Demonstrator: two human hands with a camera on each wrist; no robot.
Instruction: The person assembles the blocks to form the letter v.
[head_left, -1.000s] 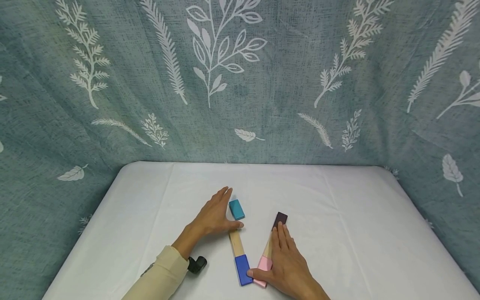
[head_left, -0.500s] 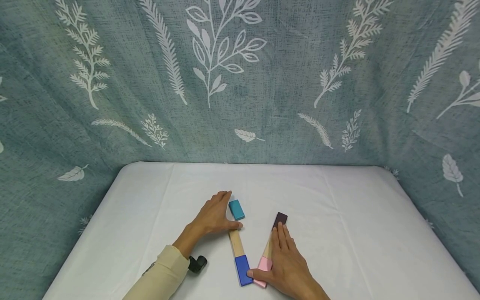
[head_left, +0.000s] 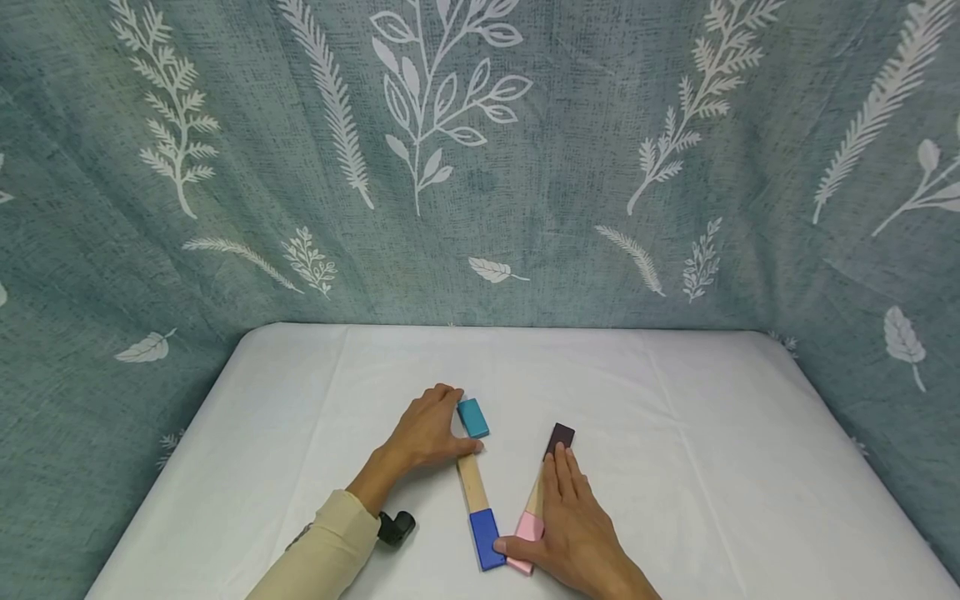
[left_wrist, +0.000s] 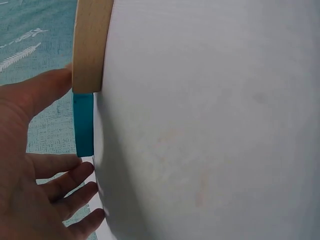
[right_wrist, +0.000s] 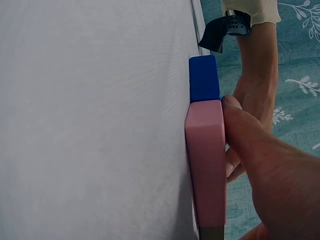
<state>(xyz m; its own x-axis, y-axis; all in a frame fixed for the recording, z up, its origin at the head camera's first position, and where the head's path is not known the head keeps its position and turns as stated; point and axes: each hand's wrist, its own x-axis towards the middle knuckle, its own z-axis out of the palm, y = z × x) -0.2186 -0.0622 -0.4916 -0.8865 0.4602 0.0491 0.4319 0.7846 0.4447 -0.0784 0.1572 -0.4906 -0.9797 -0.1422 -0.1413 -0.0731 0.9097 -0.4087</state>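
Observation:
Flat wooden blocks lie in a V on the white tabletop. The left leg is a teal block (head_left: pixel 473 417), a plain wood block (head_left: pixel 472 483) and a blue block (head_left: pixel 487 539). The right leg is a pink block (head_left: pixel 528 533), a partly covered plain block (head_left: pixel 535 497) and a dark brown block (head_left: pixel 561 438). My left hand (head_left: pixel 427 429) pinches the teal block lengthwise, fingertips at its far end and thumb where it meets the plain block. My right hand (head_left: pixel 573 521) lies with straight fingers along the right leg, thumb touching the V's point between blue and pink.
The white-covered table (head_left: pixel 675 433) stretches around the blocks. Behind it hangs a teal leaf-print curtain (head_left: pixel 562 167). A black wrist camera (head_left: pixel 396 528) sticks out below the left sleeve (head_left: pixel 322 546), low over the cloth.
My left fingers have drawn in toward the teal block's far end, and its thumb has moved slightly up to the near end. My right hand stays put.

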